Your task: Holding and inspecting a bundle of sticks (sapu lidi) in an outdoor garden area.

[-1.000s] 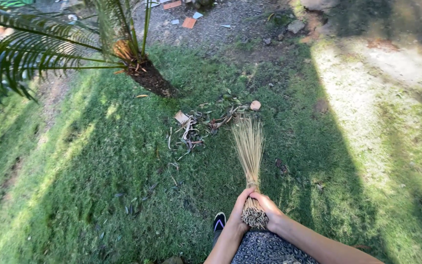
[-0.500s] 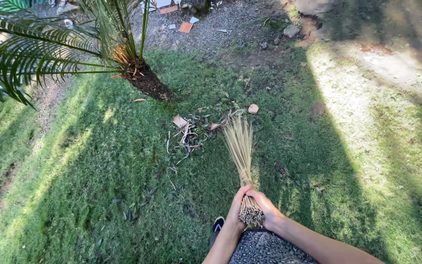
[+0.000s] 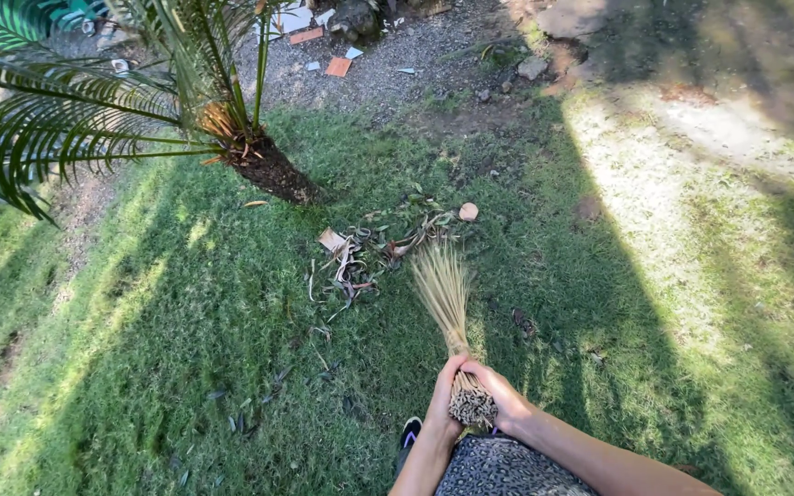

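Note:
Both my hands grip the butt end of a stick broom (image 3: 446,298) made of thin pale straws. My left hand (image 3: 444,400) wraps the bundle from the left and my right hand (image 3: 500,392) from the right. The broom's splayed tips rest on the grass just below a small pile of dry leaves and scraps (image 3: 369,253). A round pale stone or shell (image 3: 468,211) lies at the pile's upper right. My shoe tip (image 3: 409,433) shows under my left forearm.
A small palm (image 3: 255,152) with long fronds grows at upper left. Gravel with paper and brick scraps (image 3: 338,66) lies beyond the lawn. A sunlit bare patch (image 3: 673,184) stretches along the right. Loose leaves (image 3: 259,404) dot the grass at lower left.
The broom has swept slightly left and back toward me, and the view has shifted so the leaf pile sits a little lower. My grip is unchanged.

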